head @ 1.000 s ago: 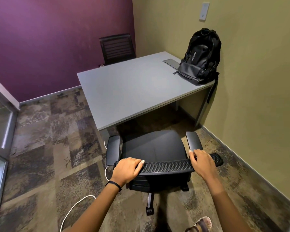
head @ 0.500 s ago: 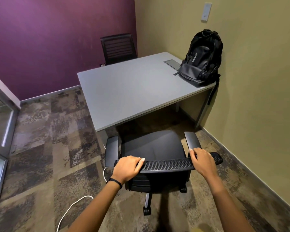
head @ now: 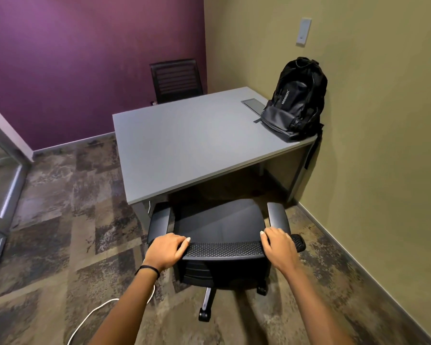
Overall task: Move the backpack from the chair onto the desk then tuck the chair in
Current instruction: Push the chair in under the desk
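A black backpack (head: 296,100) stands upright on the far right corner of the grey desk (head: 189,143), leaning against the olive wall. The black office chair (head: 217,222) faces the desk, its seat front just under the near desk edge. My left hand (head: 166,250) grips the left end of the chair's mesh backrest top. My right hand (head: 279,247) grips the right end of it. The seat is bare.
A second black chair (head: 176,79) stands behind the desk at the purple wall. A white cable (head: 92,317) runs across the patterned carpet at my left. The olive wall is close on the right, a glass partition (head: 0,175) at the left.
The chair has rolled a little forward toward the desk, with both hands still on the backrest; its seat front now reaches under the desk edge.
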{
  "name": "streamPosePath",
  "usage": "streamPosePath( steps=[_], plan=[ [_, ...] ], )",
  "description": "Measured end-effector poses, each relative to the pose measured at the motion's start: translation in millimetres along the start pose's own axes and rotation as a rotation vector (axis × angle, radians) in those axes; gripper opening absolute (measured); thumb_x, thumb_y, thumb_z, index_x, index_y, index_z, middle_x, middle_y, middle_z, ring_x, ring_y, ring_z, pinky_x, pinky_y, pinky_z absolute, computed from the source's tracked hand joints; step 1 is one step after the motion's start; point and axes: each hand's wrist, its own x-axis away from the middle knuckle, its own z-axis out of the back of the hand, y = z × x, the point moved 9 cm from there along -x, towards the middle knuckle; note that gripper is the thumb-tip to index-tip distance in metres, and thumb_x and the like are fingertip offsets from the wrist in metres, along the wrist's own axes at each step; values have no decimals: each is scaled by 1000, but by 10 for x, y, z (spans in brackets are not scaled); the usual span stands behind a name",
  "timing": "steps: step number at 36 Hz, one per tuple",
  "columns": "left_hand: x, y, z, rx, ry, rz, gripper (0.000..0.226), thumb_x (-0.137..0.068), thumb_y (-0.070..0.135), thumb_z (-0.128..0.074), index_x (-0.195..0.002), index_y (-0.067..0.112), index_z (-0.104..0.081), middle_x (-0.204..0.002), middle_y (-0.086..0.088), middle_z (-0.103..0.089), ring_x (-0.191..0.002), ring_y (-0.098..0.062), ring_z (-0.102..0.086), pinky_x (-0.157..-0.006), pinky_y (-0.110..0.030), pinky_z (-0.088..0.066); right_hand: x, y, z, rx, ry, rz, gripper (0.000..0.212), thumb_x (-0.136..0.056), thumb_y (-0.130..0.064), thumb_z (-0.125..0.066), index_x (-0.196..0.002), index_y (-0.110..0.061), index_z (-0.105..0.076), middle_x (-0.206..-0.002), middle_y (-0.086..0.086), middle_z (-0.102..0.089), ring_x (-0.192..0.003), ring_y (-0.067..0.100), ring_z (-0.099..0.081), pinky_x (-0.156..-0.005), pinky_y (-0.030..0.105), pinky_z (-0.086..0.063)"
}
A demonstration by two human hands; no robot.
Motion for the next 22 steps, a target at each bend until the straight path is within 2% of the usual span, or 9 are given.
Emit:
streamPosePath(
  steps=[4,7,11,15,22],
  plan=[
    [-104,24,-38,-11,-3,53,73,-85,54,-7,-81,16,-70,-81,-8,-73,-77,-27,-64,-66,-37,-48,-134,86,-48,9,-63,51,25,-94,-30,-45,-92,-13,-62,-94,1,-65,-88,17,-59,-74,23,-37],
    [-163,-33,-52,-27,-15,91,76,-83,55,-4,-77,14,-68,-78,-9,-72,-76,-28,-63,-65,-38,-44,-202,62,-102,34,-106,100,25,-93,-33,-45,-94,-16,-63,-97,-1,-66,-92,17,-59,-76,25,-40],
    [-301,-18,-90,-64,-18,109,74,-85,54,-6,-80,15,-69,-81,-7,-73,-79,-26,-63,-68,-39,-44,-341,149,-102,40,-121,126,27,-93,-34,-43,-98,-17,-63,-102,-1,-67,-94,16,-59,-80,27,-43],
    [-414,23,-120,-89,-26,155,57,-90,47,-21,-90,20,-72,-86,-6,-74,-82,-25,-65,-68,-37,-46,-481,243,-113,38,-132,163,29,-94,-34,-41,-101,-17,-63,-104,-1,-66,-94,16,-58,-80,26,-43],
    [-551,73,-143,-68,-30,215,55,-89,48,-25,-95,24,-73,-85,-6,-76,-81,-26,-67,-68,-35,-48,-693,356,-96,37,-137,191,31,-94,-35,-38,-101,-18,-62,-105,-1,-66,-95,15,-58,-78,25,-41]
  ],
)
